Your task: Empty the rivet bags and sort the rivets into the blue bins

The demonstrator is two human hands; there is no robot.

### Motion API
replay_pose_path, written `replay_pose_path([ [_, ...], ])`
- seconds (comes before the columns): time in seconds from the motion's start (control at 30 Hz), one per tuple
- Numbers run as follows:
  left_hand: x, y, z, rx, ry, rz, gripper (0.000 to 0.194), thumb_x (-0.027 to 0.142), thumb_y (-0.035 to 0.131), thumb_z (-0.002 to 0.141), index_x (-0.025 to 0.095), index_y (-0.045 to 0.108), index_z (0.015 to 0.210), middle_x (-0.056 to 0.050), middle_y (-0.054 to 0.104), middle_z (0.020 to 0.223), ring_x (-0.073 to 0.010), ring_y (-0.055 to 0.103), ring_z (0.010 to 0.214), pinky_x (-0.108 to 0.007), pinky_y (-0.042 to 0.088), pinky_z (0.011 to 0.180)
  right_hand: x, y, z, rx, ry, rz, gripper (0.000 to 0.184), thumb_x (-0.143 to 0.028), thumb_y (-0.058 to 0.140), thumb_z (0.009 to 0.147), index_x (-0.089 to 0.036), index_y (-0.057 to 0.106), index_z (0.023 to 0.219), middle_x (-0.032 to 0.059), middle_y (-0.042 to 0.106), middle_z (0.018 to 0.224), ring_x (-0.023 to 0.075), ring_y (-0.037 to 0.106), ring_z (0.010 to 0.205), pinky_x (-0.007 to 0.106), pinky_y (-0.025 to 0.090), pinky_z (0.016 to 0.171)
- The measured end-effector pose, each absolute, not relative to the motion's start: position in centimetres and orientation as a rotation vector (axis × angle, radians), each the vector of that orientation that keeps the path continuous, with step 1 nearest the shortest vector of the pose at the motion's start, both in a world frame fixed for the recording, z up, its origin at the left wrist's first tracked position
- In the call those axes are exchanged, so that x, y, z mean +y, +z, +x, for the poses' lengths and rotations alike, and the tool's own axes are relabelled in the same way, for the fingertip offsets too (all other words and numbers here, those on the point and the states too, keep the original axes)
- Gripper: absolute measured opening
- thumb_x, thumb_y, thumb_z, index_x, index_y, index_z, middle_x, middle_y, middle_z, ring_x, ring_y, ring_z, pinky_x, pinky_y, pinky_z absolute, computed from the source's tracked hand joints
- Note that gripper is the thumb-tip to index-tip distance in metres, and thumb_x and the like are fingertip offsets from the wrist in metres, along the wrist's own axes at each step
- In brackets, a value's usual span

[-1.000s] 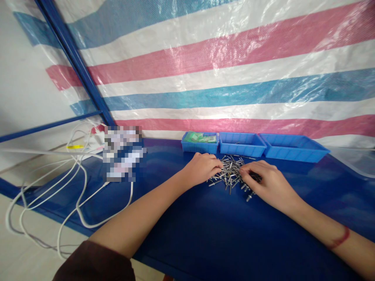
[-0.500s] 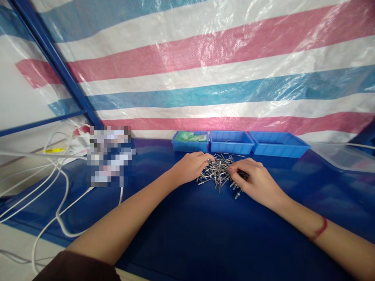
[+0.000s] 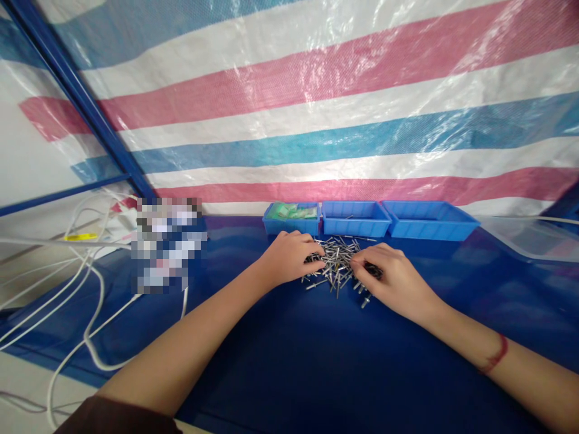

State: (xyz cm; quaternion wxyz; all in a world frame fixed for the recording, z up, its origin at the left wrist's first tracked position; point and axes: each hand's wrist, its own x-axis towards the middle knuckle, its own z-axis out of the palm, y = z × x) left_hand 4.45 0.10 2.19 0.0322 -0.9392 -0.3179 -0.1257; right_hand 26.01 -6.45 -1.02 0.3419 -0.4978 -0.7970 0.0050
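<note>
A loose heap of metal blind rivets (image 3: 337, 262) lies on the blue tabletop between my hands. My left hand (image 3: 289, 259) rests at the heap's left edge, its thumb and fingers apart, with some rivets showing in the gap between them. On the right side, my right hand (image 3: 393, 277) has its fingers curled in and thumb and forefinger tips together against the heap. More rivets show in the shadow under its palm; what the fingertips hold is hidden. One rivet (image 3: 365, 301) lies just below the right thumb.
Behind the heap stand three blue bins: the left bin (image 3: 292, 226) has green-tinted packets (image 3: 292, 211), the middle bin (image 3: 355, 228) a small thin piece, beside the right bin (image 3: 436, 231). White cables (image 3: 90, 325) run across the left. A translucent lid-like sheet (image 3: 520, 241) lies right.
My left hand has shifted slightly left and its thumb and fingers have parted; before, their tips were closer together over the rivets. My right hand has hardly moved.
</note>
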Motion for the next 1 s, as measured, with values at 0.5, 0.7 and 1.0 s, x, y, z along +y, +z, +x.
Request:
replay_pose_path([
  [0.5,-0.7,2.0,5.3,-0.943,-0.312,-2.878,0.023,0.039,0.050,0.091,0.024,0.066,0.098,0.000,0.068,0.101,-0.0178,0.055,0.095,-0.032,0.029,0.075,-6.5,-0.8,25.9,-2.099,-0.018,-1.285,0.021,-0.021,0.049,0.087,-0.022,0.059,0.069,0.0009,0.067,0.073,0.0176,0.058,0.070,0.031,0.040,0.070],
  [0.7,-0.9,1.8,5.7,-0.914,-0.187,-2.752,0.024,0.026,0.040,0.096,0.018,0.063,0.097,-0.004,0.066,0.099,-0.0196,0.055,0.096,-0.034,0.030,0.076,-6.4,-1.0,25.9,-2.096,-0.025,-1.277,0.020,-0.021,0.049,0.086,-0.021,0.060,0.069,0.0011,0.067,0.073,0.0176,0.058,0.070,0.032,0.040,0.070],
  [1.0,-0.7,1.9,5.6,-1.012,-0.387,-2.733,0.027,0.024,0.034,0.098,0.017,0.059,0.106,-0.006,0.063,0.103,-0.0186,0.057,0.097,-0.031,0.039,0.079,-6.4,-1.0,25.9,-2.076,-0.018,-1.276,0.021,-0.025,0.049,0.087,-0.021,0.060,0.070,0.0009,0.068,0.075,0.0176,0.059,0.073,0.031,0.040,0.071],
])
